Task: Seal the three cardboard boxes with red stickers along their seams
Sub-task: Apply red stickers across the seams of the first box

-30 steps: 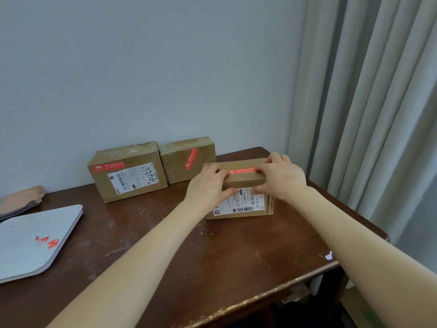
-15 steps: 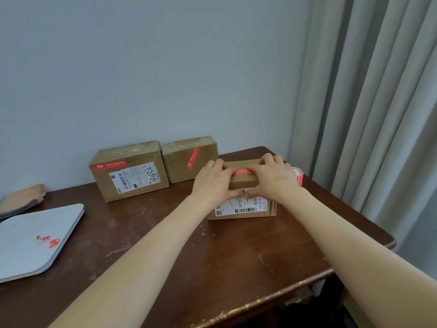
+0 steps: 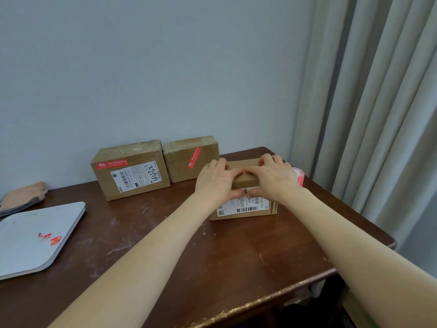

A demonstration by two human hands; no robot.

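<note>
1. Two sets of fingers (image 3: pixel 222 164) meet at the middle of the near box (image 3: pixel 248 207). Both hands bend over its top front edge, fingers on the top and thumbs on the front face, each clasping that edge.
2. The left hand (image 3: pixel 214 183) and right hand (image 3: pixel 275 178) have closed inward. A second ago they stood apart with the seam sticker showing red between them; now it is almost wholly covered.
3. Judged meaning: the seam sticker is being smoothed from its ends toward its centre, so the third seal is nearly done.
4. The near box sits on the surface (image 3: pixel 165 245), right of centre, with its label facing the camera.
5. The rear left box (image 3: pixel 131 171) and rear middle box (image 3: pixel 179 166) stand touching by the wall. The first already carries a level sticker (image 3: pixel 112 164), the second a slanted sticker (image 3: pixel 194 158).
6. A sticker roll (image 3: pixel 299 177) now shows just behind the right wrist. A white board (image 3: pixel 28 252) with red scraps (image 3: pixel 50 238) lies at far left.
</note>
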